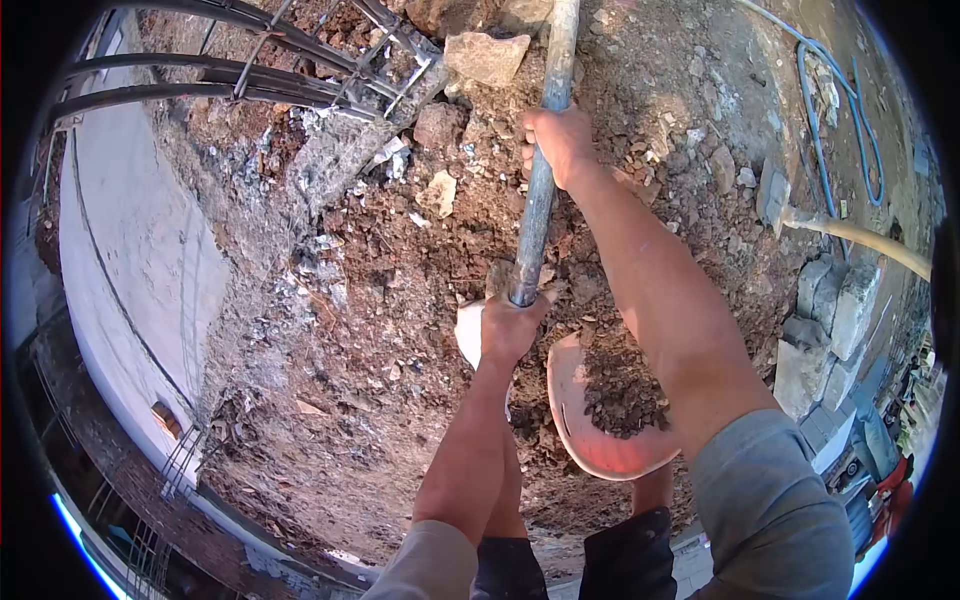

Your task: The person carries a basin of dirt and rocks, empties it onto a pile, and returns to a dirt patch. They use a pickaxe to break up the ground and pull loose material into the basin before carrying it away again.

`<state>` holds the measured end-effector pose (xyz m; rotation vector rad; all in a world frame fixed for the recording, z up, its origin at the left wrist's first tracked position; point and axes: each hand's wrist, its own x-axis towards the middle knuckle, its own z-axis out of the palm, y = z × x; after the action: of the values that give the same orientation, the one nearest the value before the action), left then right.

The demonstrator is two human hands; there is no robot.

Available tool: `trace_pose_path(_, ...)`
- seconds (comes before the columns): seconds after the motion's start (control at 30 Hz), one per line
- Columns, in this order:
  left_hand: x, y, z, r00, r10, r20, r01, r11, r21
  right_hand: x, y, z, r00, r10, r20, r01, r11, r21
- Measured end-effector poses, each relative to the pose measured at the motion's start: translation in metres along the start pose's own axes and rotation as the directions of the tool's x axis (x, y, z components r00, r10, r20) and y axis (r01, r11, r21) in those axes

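Bright hard sunlight, sharp shadows under arms — heavy fisheye bend w/ black vignette at edges, centre in focus

Just beyond the right hand's fingers (538,128) lies a pale stone (487,55), off to their left dark rebar (250,85) juts over broken concrete (320,155), and well to their right a blue hose (815,120) loops above stacked grey blocks (835,300).
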<state>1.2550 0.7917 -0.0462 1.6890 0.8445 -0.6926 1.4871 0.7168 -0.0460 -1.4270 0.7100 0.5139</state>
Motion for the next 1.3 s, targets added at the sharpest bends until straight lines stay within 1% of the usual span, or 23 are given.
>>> trace_pose_path(0.17,-0.087,0.017,0.039,0.991,-0.112,0.074,0.123,0.977,-0.172,-0.054,-0.014,-0.027,0.989,0.149,0.02,-0.141,0.964,-0.227)
trace_pose_path(0.2,-0.105,0.015,0.045,0.988,-0.129,0.08,0.144,0.967,-0.211,-0.067,-0.011,-0.034,0.981,0.195,0.023,-0.186,0.959,-0.215)
trace_pose_path(0.27,-0.14,0.009,0.049,0.976,-0.188,0.112,0.199,0.975,-0.095,-0.081,0.021,-0.058,0.961,0.272,0.052,-0.259,0.949,-0.179)
trace_pose_path(0.33,-0.167,-0.042,0.092,0.959,-0.264,0.103,0.279,0.945,-0.17,-0.095,0.059,-0.09,0.947,0.317,0.055,-0.304,0.938,-0.167)
trace_pose_path(0.43,-0.216,-0.074,0.115,0.971,-0.228,0.067,0.233,0.97,-0.071,-0.147,0.104,-0.132,0.948,0.319,0.006,-0.316,0.94,-0.128)
trace_pose_path(0.5,-0.257,-0.112,0.145,0.923,-0.372,0.1,0.379,0.924,-0.056,-0.187,0.131,-0.161,0.928,0.372,0.022,-0.37,0.926,-0.074)
trace_pose_path(0.57,-0.318,-0.144,0.163,0.867,-0.482,0.127,0.479,0.876,0.054,-0.242,0.168,-0.195,0.953,0.302,-0.006,-0.287,0.9,-0.328)
trace_pose_path(0.6,-0.344,-0.153,0.17,0.852,-0.506,0.135,0.491,0.861,0.131,-0.275,0.175,-0.201,0.938,0.333,-0.092,-0.346,0.895,-0.281)
trace_pose_path(0.63,-0.365,-0.161,0.172,0.746,-0.604,0.28,0.542,0.795,0.273,-0.299,0.198,-0.219,0.934,0.348,-0.084,-0.355,0.876,-0.325)
trace_pose_path(0.67,-0.392,-0.169,0.176,0.747,-0.577,0.33,0.528,0.816,0.233,-0.322,0.207,-0.233,0.913,0.395,-0.101,-0.406,0.854,-0.324)
trace_pose_path(0.7,-0.416,-0.192,0.186,0.835,-0.445,0.325,0.399,0.895,0.201,-0.335,0.206,-0.242,0.885,0.448,-0.126,-0.464,0.827,-0.319)
trace_pose_path(0.73,-0.418,-0.18,0.185,0.833,-0.453,0.317,0.412,0.891,0.19,-0.34,0.197,-0.247,0.897,0.414,-0.156,-0.442,0.836,-0.326)
trace_pose_path(0.8,-0.387,-0.15,0.176,0.837,-0.45,0.311,0.407,0.892,0.195,-0.328,0.166,-0.243,0.92,0.335,-0.204,-0.388,0.853,-0.35)
trace_pose_path(0.83,-0.355,-0.138,0.171,0.847,-0.43,0.312,0.38,0.901,0.211,-0.309,0.147,-0.234,0.947,0.275,-0.163,-0.309,0.921,-0.236)
trace_pose_path(0.9,-0.277,-0.123,0.157,0.947,-0.195,0.256,0.215,0.975,-0.052,-0.251,0.097,-0.204,0.982,0.135,-0.13,-0.138,0.99,-0.018)
trace_pose_path(0.93,-0.23,-0.118,0.152,0.99,-0.049,0.129,0.06,0.995,-0.083,-0.219,0.066,-0.184,0.99,0.095,-0.105,-0.087,0.993,0.08)
trace_pose_path(0.97,-0.184,-0.063,0.114,0.997,0.004,0.081,-0.009,0.998,0.066,-0.185,0.036,-0.162,0.994,0.023,-0.108,-0.015,0.997,0.082)
trace_pose_path(1.03,-0.085,-0.023,0.059,0.984,0.168,0.052,-0.176,0.962,0.21,-0.104,0.003,-0.123,0.998,-0.067,0.013,0.061,0.966,0.251)
trace_pose_path(1.07,-0.056,0.024,0.02,0.995,0.063,0.073,-0.082,0.955,0.286,-0.074,-0.013,-0.093,0.989,-0.144,-0.038,0.149,0.948,0.282)
trace_pose_path(1.17,0.015,0.038,-0.053,0.987,0.161,-0.018,-0.136,0.881,0.452,0.0,-0.007,-0.02,0.996,-0.087,-0.014,0.086,0.921,0.38)
trace_pose_path(1.23,-0.004,0.03,-0.068,1.0,0.005,0.012,-0.009,0.9,0.436,-0.004,0.025,0.012,0.998,0.054,0.024,-0.059,0.968,0.244)
trace_pose_path(1.27,-0.019,0.024,-0.075,0.997,-0.069,0.021,0.054,0.905,0.421,-0.016,0.032,0.018,0.997,0.07,-0.017,-0.064,0.97,0.234)
trace_pose_path(1.3,-0.029,0.008,-0.075,1.0,-0.014,0.002,0.011,0.912,0.409,-0.028,0.036,0.019,0.996,0.084,0.003,-0.082,0.968,0.236)
